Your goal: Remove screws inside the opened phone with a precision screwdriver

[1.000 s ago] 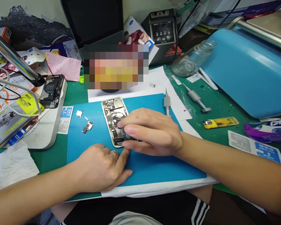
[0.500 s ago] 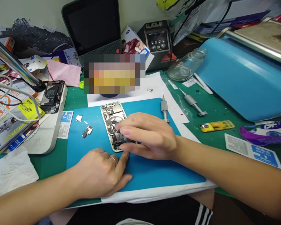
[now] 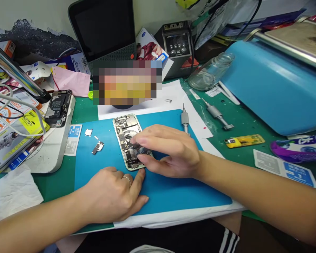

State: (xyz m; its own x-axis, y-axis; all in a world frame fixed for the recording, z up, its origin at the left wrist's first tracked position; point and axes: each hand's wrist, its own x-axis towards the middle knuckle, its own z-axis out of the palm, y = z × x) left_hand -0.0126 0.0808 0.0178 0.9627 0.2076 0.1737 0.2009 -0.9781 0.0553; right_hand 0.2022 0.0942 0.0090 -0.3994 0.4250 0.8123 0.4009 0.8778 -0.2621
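An opened phone body [image 3: 126, 135] with its inner parts bare lies on a blue work mat [image 3: 173, 189]. My right hand [image 3: 171, 151] rests over the phone's lower right side, fingers pressed together on a small dark round piece at its lower end. My left hand [image 3: 113, 191] lies on the mat just below the phone, fingers curled, one finger touching the phone's bottom edge; a ring is on it. Two small loose parts [image 3: 98, 147] lie on the mat left of the phone.
A screwdriver [image 3: 184, 119] lies at the mat's right edge, another [image 3: 216, 114] farther right beside a yellow lighter [image 3: 243, 141]. A second opened phone [image 3: 58, 106] sits on a white pad at left. A glass jar [image 3: 208, 72], a dark screen [image 3: 105, 30] and a blue roll [image 3: 274, 88] stand behind.
The view tilted up slightly after the first frame. My right fingers shifted a little on the phone's lower end, showing more of the dark round piece. My left hand stayed put.
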